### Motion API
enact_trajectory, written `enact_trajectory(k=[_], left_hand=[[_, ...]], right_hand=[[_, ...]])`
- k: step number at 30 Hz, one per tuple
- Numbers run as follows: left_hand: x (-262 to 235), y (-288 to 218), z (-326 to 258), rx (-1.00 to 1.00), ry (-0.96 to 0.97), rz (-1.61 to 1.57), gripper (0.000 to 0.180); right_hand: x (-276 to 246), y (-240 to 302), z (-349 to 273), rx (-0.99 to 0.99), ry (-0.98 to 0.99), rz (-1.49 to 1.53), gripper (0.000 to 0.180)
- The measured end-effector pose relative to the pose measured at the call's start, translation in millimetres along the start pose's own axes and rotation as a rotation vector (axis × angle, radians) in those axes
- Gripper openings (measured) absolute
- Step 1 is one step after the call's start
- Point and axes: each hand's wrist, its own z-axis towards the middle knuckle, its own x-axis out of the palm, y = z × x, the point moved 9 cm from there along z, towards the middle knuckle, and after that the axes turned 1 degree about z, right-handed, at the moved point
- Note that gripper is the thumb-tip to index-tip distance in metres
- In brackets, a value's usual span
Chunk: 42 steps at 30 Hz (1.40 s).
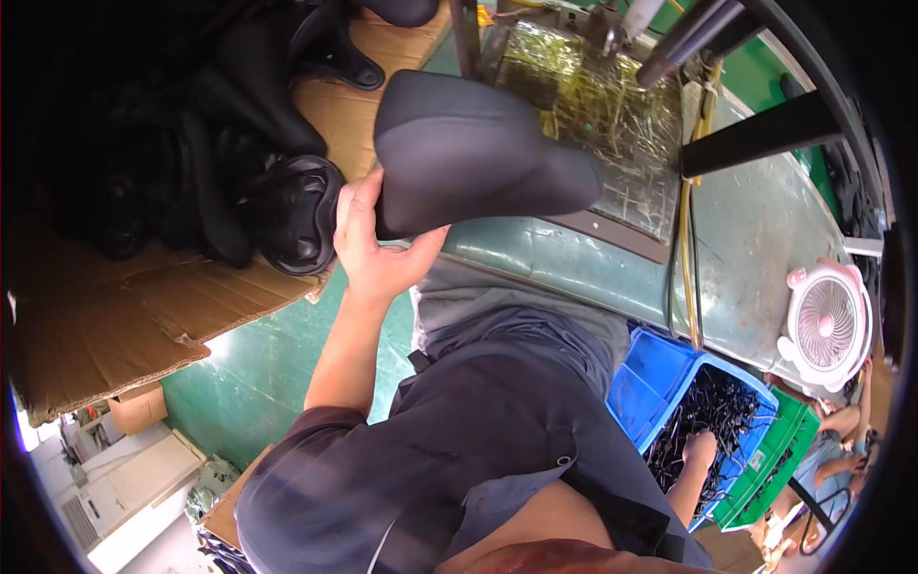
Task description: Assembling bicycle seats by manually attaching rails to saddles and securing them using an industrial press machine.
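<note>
My left hand [368, 234] is closed around the wide end of a black bicycle saddle [469, 153]. The smooth padded cover shows, and the narrow nose points right; the saddle's underside is hidden. Down at the right, my right hand [701, 448] reaches into a blue plastic bin [650, 368] among many thin black strips [712, 407]. Its fingers look curled in, and whatever they grip cannot be made out.
More black saddles [296, 210] pile on cardboard [124, 316] at the left. Ahead stands a metal bench [507, 244] with a shiny film-covered plate [626, 143]. A pink-and-white fan [827, 320] and a green bin [779, 464] are at the right, with another person [841, 445] beyond.
</note>
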Motion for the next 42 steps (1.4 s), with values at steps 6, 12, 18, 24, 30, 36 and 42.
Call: enact_trajectory(k=[6,12,18,24,30,36,42], left_hand=[[17,-24,5,0.141,0.046,-0.044,0.082],[39,-28,8,0.213,0.095,-0.091,0.082],[102,-25,-40,-0.58,0.545,-1.112,0.086],[133,-65,-86,-0.884,0.596,-1.49,0.084],[170,-123,-116,-1.106,0.827,-2.091,0.107],[202,-141,-126,-1.196,0.801,-2.138,0.091],[227,-138,-121,-1.603,0.891,-1.829,0.067]], right_hand=[[-18,27,-13,-0.102,-0.015,-0.256,0.037],[-11,4,-1,-0.159,-0.013,-0.187,0.037],[-18,32,-27,-0.308,-0.106,-0.027,0.034],[-6,11,-37,-0.24,-0.008,0.096,0.038],[-80,-41,-56,-0.203,-0.251,0.535,0.032],[-231,-50,-56,-0.212,-0.356,0.816,0.044],[-344,12,-82,-0.697,-0.822,0.489,0.019]])
